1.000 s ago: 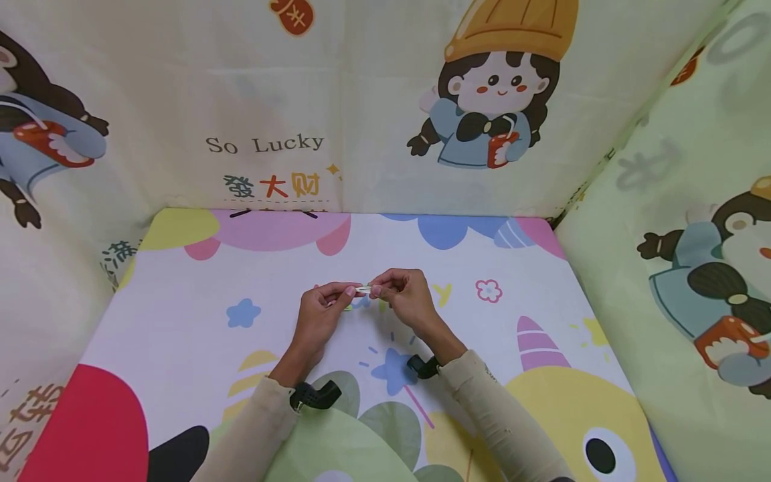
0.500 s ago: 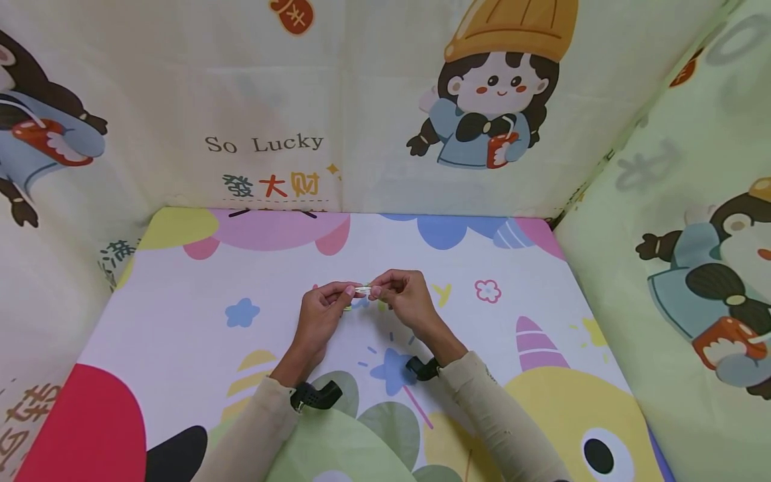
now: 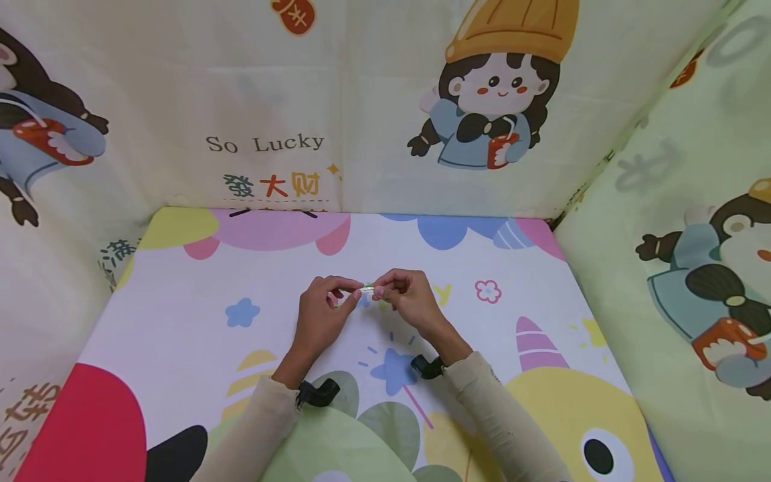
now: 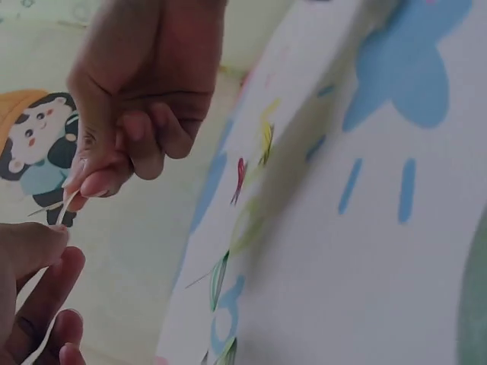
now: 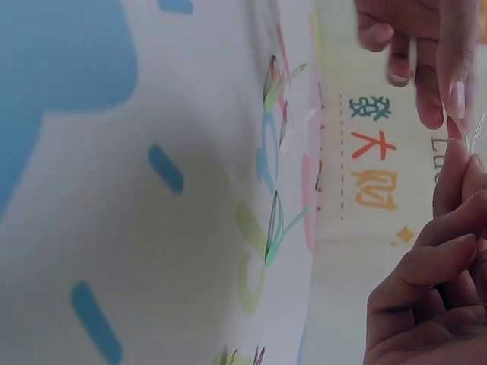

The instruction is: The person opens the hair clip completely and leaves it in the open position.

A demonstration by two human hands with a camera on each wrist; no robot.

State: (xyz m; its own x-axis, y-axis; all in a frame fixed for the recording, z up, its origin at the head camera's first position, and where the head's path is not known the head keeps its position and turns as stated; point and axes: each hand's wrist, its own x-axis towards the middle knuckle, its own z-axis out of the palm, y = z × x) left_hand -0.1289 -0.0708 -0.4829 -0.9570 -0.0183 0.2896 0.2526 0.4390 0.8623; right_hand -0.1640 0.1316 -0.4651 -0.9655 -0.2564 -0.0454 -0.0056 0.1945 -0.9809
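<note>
A small bundle of thin white thread (image 3: pixel 368 290) is stretched between my two hands above the tabletop. My left hand (image 3: pixel 319 314) pinches one end between thumb and index finger, and a pale strand trails down past its other fingers in the left wrist view. At the opposite end, my right hand (image 3: pixel 411 301) pinches the thread with its fingertips, the remaining fingers curled. A thin needle-like line (image 4: pixel 44 210) shows beside the pinched thread in the left wrist view. Both hands are clear of the table.
Small coloured thread bundles lie on the printed tablecloth (image 3: pixel 181 301) below the hands, among them a green one (image 4: pixel 218 281), a red one (image 4: pixel 239 179) and a yellow one (image 4: pixel 266 143). Printed fabric walls (image 3: pixel 373 120) stand behind and at both sides.
My left hand has shifted slightly, its index finger straighter and its fingertips a little further right along the thread. The right hand has barely moved and keeps its pinch.
</note>
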